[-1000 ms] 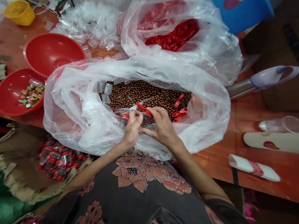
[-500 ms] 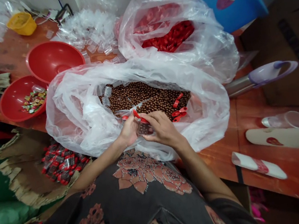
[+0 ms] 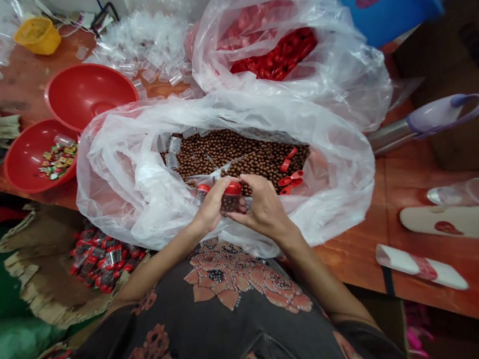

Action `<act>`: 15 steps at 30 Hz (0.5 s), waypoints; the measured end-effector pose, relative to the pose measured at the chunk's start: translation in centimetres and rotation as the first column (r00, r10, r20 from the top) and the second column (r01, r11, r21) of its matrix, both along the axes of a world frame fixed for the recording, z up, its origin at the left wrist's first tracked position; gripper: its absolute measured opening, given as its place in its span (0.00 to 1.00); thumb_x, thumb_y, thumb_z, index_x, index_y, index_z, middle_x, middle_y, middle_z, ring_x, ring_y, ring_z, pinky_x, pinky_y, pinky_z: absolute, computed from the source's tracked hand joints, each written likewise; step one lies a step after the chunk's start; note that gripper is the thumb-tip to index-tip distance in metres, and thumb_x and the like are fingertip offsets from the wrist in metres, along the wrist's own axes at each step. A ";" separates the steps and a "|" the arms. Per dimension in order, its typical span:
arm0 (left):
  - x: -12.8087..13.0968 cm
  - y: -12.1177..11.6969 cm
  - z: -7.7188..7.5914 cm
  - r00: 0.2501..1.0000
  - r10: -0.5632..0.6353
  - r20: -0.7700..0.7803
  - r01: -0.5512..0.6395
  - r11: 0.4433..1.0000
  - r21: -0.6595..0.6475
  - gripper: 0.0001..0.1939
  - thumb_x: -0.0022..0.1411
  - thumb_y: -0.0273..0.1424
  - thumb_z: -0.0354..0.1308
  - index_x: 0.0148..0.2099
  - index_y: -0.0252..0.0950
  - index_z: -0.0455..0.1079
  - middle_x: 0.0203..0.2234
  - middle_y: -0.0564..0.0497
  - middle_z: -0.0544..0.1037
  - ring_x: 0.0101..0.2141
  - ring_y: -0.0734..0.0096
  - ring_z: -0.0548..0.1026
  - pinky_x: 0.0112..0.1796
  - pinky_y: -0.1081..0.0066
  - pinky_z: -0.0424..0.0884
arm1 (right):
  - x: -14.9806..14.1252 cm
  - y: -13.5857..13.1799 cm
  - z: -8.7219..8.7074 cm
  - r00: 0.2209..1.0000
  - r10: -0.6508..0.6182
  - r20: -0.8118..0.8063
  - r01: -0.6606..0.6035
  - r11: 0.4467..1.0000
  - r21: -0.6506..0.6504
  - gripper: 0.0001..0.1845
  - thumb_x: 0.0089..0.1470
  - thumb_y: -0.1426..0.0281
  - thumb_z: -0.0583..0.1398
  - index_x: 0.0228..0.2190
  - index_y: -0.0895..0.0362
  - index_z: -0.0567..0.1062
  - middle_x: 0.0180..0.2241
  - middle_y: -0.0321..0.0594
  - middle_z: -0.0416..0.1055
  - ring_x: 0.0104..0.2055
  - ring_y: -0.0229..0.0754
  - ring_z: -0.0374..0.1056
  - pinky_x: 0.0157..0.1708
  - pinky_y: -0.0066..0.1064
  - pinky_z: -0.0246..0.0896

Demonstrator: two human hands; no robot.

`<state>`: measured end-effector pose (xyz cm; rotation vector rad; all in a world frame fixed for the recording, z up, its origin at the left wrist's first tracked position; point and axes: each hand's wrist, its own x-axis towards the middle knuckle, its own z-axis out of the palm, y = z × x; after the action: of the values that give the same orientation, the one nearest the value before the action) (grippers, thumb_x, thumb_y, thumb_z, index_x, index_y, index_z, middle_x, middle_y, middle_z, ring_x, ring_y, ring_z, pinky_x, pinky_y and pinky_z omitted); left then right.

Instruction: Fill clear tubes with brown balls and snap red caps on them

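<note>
A small clear jar (image 3: pixel 230 204) with brown balls inside and a red lid (image 3: pixel 233 188) on top is held over the front of a plastic bag. My left hand (image 3: pixel 212 209) is closed around it, thumb against the lid. On the jar's other side, my right hand (image 3: pixel 265 204) curves with thumb and fingers apart, close to the jar; whether it touches is unclear. Many brown balls (image 3: pixel 231 148) fill the white plastic bag (image 3: pixel 121 176). Loose red caps (image 3: pixel 291 180) lie on the balls at right, clear empty jars (image 3: pixel 174 146) at left. Another red-lidded jar (image 3: pixel 202 192) shows beside my left hand.
Behind stands a bag of red caps (image 3: pixel 277 58), beside a heap of clear jars (image 3: pixel 144 45). Red bowls (image 3: pixel 89 90) sit at left, above a carton (image 3: pixel 33 275) holding filled jars (image 3: pixel 104 257). A purple-handled scoop (image 3: pixel 433 118) and a white holder (image 3: pixel 420 267) lie right.
The red cap that stood tilted up on the jar now sits flat on it. My right hand's fingers have spread away from the lid. The view has shifted slightly.
</note>
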<state>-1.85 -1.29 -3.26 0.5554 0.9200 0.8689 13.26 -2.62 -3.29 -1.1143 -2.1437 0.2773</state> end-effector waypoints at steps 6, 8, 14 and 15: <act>0.3 -0.9 -0.3 0.997 0.032 -0.076 -0.024 0.995 0.092 0.19 0.67 0.43 0.48 0.53 0.37 0.66 0.18 0.55 0.69 0.16 0.76 0.65 0.18 0.76 0.60 | -0.1 0.4 -0.2 0.988 0.076 0.131 -0.087 0.993 0.079 0.34 0.54 0.58 0.62 0.57 0.60 0.60 0.52 0.56 0.70 0.53 0.55 0.66 0.51 0.46 0.60; 0.4 -1.5 -0.5 0.997 0.037 -0.062 -0.032 0.996 0.084 0.20 0.68 0.44 0.48 0.54 0.38 0.65 0.17 0.56 0.67 0.15 0.77 0.62 0.17 0.77 0.57 | -0.1 0.4 -0.5 0.981 0.096 0.171 -0.117 0.986 0.120 0.33 0.55 0.56 0.61 0.55 0.60 0.63 0.50 0.55 0.72 0.50 0.55 0.68 0.50 0.46 0.59; -0.3 -3.1 -0.6 0.990 -0.007 -0.140 0.008 1.000 0.008 0.19 0.67 0.42 0.47 0.56 0.40 0.61 0.18 0.57 0.67 0.16 0.76 0.64 0.18 0.76 0.60 | -0.1 -0.8 -1.3 0.963 0.169 0.211 -0.184 0.982 0.052 0.35 0.56 0.50 0.59 0.55 0.64 0.67 0.48 0.55 0.74 0.50 0.54 0.68 0.51 0.46 0.58; -1.0 -2.9 -0.4 0.984 -0.026 -0.174 0.031 0.999 0.024 0.19 0.67 0.42 0.47 0.56 0.40 0.61 0.19 0.57 0.68 0.16 0.76 0.66 0.19 0.76 0.61 | -0.1 -1.1 -1.4 0.962 0.181 0.202 -0.184 0.983 -0.008 0.37 0.56 0.50 0.59 0.57 0.64 0.65 0.50 0.56 0.72 0.52 0.55 0.67 0.52 0.46 0.58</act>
<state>-2.80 -4.17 -3.64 0.6740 1.0575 0.8168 13.14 -3.68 -4.68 -0.9741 -2.4313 0.2438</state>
